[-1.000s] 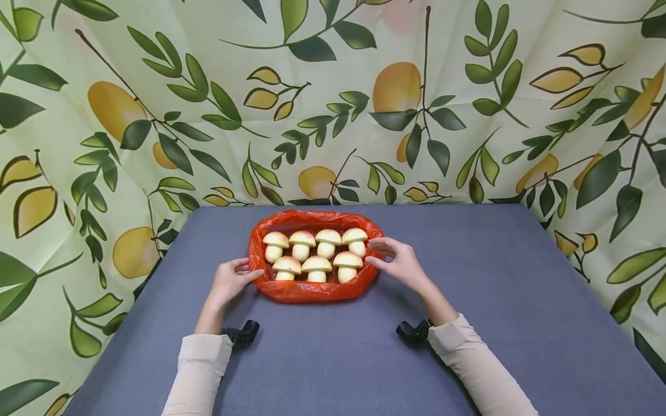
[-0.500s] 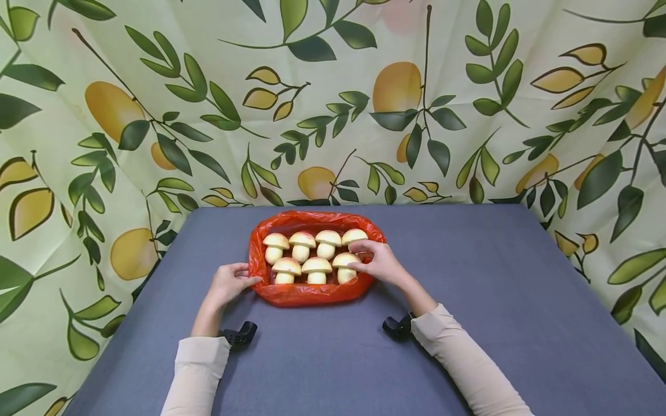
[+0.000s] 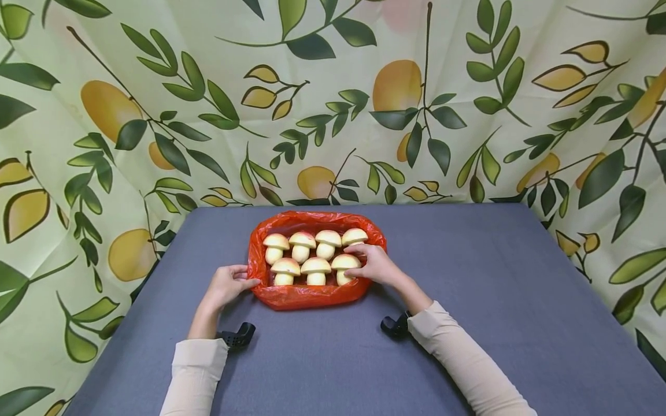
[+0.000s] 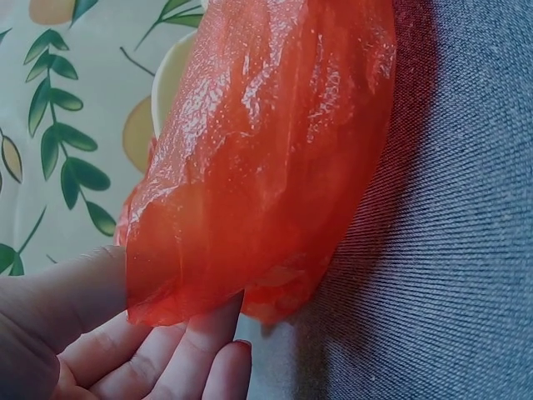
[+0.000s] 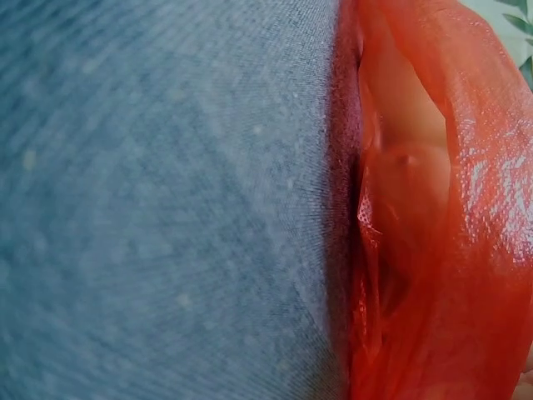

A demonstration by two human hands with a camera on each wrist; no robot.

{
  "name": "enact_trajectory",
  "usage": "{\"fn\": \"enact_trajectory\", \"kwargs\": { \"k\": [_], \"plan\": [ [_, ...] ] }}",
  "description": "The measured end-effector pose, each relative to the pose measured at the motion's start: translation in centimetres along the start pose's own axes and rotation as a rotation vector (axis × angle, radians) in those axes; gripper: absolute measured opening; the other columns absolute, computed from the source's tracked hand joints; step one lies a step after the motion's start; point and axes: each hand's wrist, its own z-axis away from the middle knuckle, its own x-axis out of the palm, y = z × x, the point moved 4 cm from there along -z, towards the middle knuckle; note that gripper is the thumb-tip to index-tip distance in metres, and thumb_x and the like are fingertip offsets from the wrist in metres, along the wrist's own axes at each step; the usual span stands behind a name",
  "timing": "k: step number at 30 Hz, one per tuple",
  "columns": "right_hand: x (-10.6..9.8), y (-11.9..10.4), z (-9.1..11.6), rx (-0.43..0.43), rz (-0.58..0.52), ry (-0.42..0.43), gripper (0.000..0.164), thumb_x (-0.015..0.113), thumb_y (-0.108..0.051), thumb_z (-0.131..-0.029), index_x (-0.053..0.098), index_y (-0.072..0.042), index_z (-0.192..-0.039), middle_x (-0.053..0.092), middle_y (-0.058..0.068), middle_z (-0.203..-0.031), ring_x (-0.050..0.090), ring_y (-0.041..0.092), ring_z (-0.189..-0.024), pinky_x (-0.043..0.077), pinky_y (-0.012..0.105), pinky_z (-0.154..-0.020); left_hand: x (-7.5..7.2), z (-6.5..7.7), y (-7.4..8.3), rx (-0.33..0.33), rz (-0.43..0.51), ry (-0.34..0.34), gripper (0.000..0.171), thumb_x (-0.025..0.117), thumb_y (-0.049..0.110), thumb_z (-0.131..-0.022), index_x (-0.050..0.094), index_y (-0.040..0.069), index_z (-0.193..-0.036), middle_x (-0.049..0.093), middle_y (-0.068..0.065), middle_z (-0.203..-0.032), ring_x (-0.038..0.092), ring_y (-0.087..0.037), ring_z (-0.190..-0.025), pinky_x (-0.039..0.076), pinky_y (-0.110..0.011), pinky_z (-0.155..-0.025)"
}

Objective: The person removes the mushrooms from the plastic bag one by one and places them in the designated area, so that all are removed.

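Observation:
On the table lies an open red plastic bag [image 3: 296, 297], its rim rolled outward, with several pale, round-capped mushrooms in two rows inside. My left hand [image 3: 226, 285] pinches the bag's left edge; in the left wrist view the thin plastic [image 4: 258, 150] runs between thumb and fingers [image 4: 204, 333]. Reaching in over the right side, my right hand [image 3: 378, 264] has its fingers and thumb around the front right mushroom [image 3: 343, 262]. Those fingers partly cover the back right mushroom [image 3: 354, 236]. The right wrist view shows mostly the bag's side [image 5: 491, 217], and the hand's grip is hidden there.
A blue-grey cloth [image 3: 468, 277] covers the table. Behind it hangs a curtain [image 3: 333, 104] printed with leaves and fruit. Black wrist cameras sit at the left wrist [image 3: 239, 335] and the right wrist [image 3: 395, 326].
My right hand has moved left from the bag's right rim in over the mushrooms and closed around the front right one. The left hand stays at the left edge; the bag's front edge has shifted slightly nearer.

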Motion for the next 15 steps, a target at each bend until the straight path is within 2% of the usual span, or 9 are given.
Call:
{"fn": "enact_trajectory", "kwargs": {
  "k": [5,15],
  "plan": [
    [0.11,-0.01,0.01,0.017,0.062,-0.021,0.047,0.081,-0.017,-0.075,0.065,-0.001,-0.116,0.071,0.015,-0.114,0.064,0.026,-0.103,0.051,0.039,-0.092,0.03,0.01,-0.05,0.006,0.000,-0.002,0.042,0.072,0.005,-0.082,0.059,-0.018,-0.115,0.070,-0.030,-0.102,0.057,0.005,-0.072,0.047,-0.012,-0.063],
    [0.24,-0.06,0.14,-0.007,0.066,-0.007,0.042,0.077,-0.013,-0.079,0.064,0.001,-0.117,0.069,0.016,-0.115,0.064,0.028,-0.106,0.049,0.043,-0.095,0.13,0.13,0.16,0.006,0.004,-0.009,0.042,0.072,0.005,-0.082,0.059,-0.019,-0.115,0.070,-0.030,-0.102,0.058,0.003,-0.072,0.047,-0.013,-0.063]
  ]
}}
